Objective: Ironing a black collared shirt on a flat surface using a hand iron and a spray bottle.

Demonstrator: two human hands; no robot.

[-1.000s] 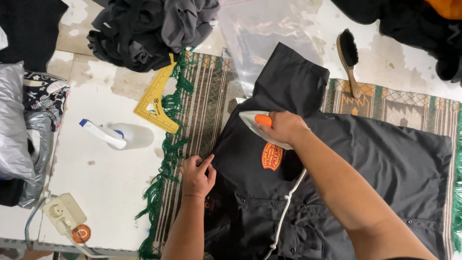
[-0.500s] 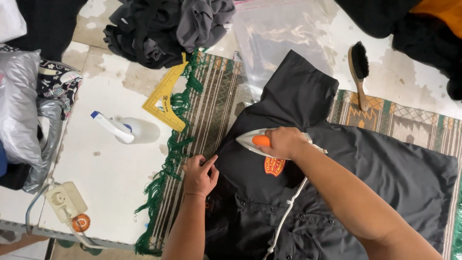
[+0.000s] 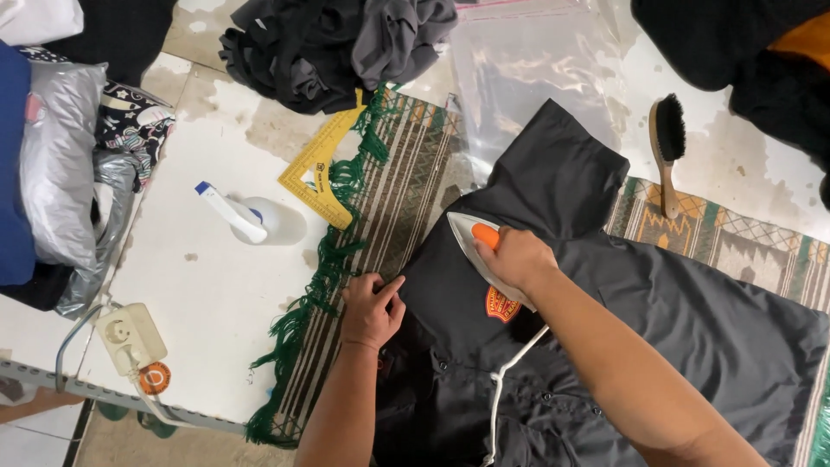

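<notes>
gripping an iron, right hand presses black shirt; left hand pins it.

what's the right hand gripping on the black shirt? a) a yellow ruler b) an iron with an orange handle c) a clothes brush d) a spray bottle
b: the right hand is closed around the orange handle of the iron, which sits on the black shirt; the clothes brush, yellow ruler and spray bottle lie untouched off the shirt.
</notes>
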